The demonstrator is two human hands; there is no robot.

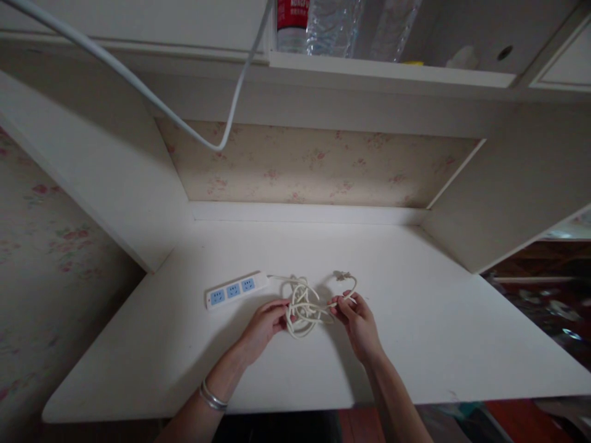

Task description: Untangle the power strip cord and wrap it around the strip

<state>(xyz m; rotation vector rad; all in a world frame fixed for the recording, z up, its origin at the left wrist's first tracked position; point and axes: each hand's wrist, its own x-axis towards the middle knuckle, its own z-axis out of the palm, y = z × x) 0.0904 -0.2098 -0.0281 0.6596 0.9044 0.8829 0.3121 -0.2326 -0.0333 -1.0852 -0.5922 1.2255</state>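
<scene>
A white power strip [237, 290] with blue socket faces lies on the desk, left of my hands. Its cream cord [302, 307] runs into a loose tangle between my two hands. My left hand [268, 323] grips the left side of the tangle, fingers closed around the cord. Pinched in my right hand [354, 319] is the cord's other stretch, near the plug end. The plug [341, 275] sits just beyond my right fingers, with the cord curving round to it.
The white desk [438, 344] has upright side panels [498, 166] and a back ledge [305, 213]. Overhead, a shelf [392, 69] holds clear plastic bottles [330, 27]. A bent white rod or cable [152, 98] hangs at the upper left.
</scene>
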